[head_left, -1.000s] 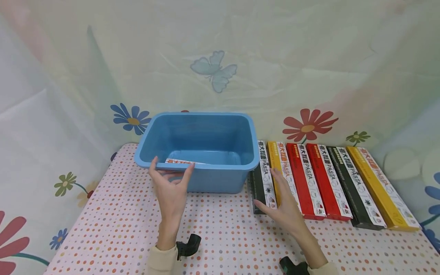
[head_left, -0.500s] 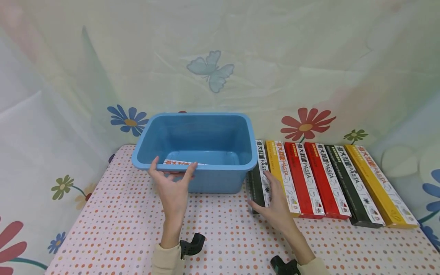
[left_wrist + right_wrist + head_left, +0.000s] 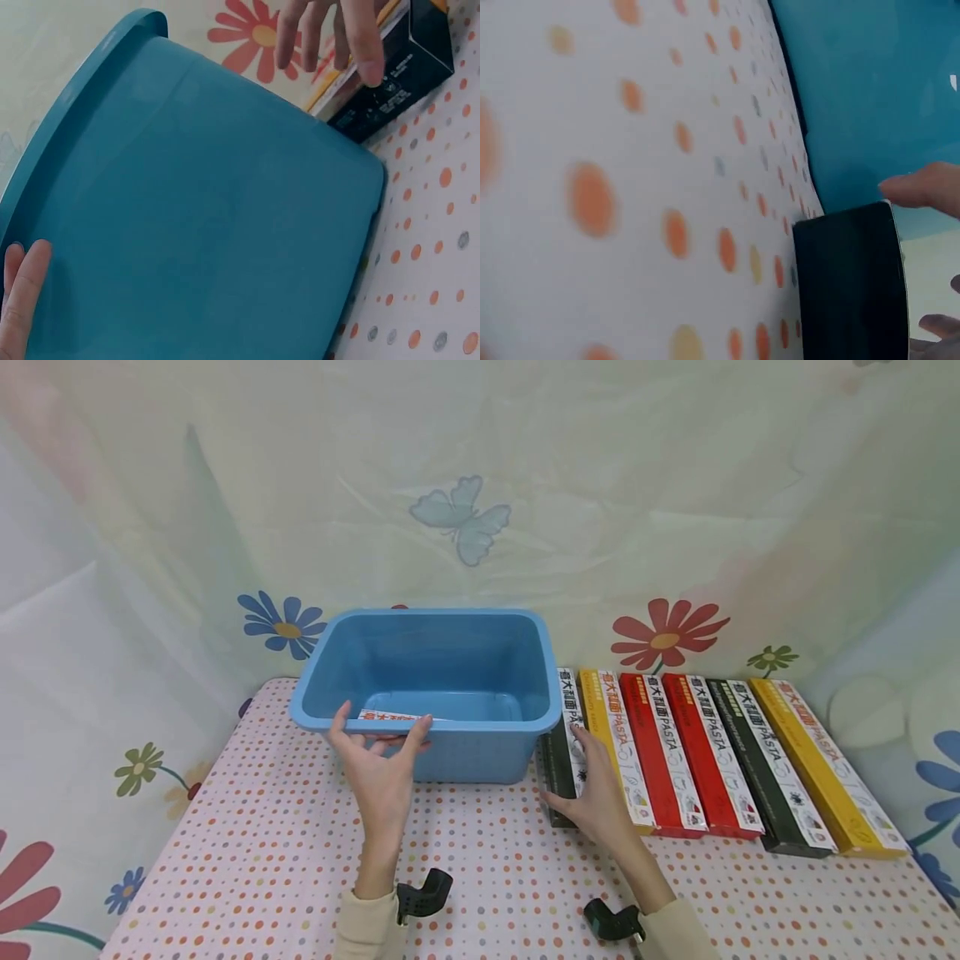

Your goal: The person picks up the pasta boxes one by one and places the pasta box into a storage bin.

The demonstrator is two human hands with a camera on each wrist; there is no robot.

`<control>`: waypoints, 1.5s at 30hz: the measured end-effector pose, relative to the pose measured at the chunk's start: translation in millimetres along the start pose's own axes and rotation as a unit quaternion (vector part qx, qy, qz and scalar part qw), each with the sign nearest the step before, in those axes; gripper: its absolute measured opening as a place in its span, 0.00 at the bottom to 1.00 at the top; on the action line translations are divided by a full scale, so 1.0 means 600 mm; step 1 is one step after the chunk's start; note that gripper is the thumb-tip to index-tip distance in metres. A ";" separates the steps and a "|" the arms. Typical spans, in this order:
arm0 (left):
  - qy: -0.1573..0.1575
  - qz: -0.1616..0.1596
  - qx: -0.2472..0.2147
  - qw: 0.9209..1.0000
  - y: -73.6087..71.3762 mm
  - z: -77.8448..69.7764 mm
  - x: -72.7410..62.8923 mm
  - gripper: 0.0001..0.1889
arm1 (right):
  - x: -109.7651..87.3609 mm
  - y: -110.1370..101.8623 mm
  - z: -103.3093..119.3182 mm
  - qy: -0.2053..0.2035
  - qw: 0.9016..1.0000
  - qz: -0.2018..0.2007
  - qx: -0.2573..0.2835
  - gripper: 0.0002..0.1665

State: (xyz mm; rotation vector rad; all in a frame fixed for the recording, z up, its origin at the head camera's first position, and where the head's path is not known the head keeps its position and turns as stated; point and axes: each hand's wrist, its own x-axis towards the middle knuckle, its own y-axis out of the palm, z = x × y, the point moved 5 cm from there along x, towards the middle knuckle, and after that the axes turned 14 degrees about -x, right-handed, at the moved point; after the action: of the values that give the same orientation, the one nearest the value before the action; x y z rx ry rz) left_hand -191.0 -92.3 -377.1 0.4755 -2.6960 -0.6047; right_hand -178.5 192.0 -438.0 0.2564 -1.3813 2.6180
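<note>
Your right hand [image 3: 600, 797] spreads over the near half of a black pasta box [image 3: 557, 772], thumb to one side and fingers well apart, gripping nothing; whether the thumb tip brushes the box's edge, you cannot tell. The box lies flat on the dotted counter [image 3: 495, 877], between the blue tub [image 3: 480, 727] and a yellow pasta box [image 3: 600, 718], narrow end toward you. Expect a light, stiff carton, its printed face perhaps slick, its card walls liable to dent under a hard squeeze. Best take hold across its narrow width, thumb and fingers on opposite long sides, minding the close yellow neighbor. Your left hand [image 3: 382, 785] is at the tub's near rim, thumb and one finger splayed apart; whether it grips or merely rests there is unclear.
</note>
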 end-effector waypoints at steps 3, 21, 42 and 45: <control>0.003 0.002 -0.009 1.000 0.001 0.001 -0.001 0.54 | -0.011 -0.001 0.001 0.021 1.000 0.015 -0.011 0.63; 0.013 0.009 -0.005 1.000 0.005 0.001 0.000 0.54 | -0.053 0.006 0.013 0.083 0.996 0.016 0.004 0.62; 0.006 0.002 -0.010 1.000 0.004 0.003 -0.003 0.53 | -0.069 0.042 0.003 0.169 0.982 0.010 0.086 0.66; 0.003 0.000 -0.009 1.000 0.003 0.002 -0.003 0.53 | -0.067 0.052 0.002 0.171 0.980 -0.001 0.104 0.69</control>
State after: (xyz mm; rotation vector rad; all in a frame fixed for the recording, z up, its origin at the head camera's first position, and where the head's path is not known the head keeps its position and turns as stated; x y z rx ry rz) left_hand -190.3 -90.0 -377.6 0.4704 -2.6817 -0.6268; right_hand -146.4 170.9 -471.2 -0.1628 -0.9975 2.6451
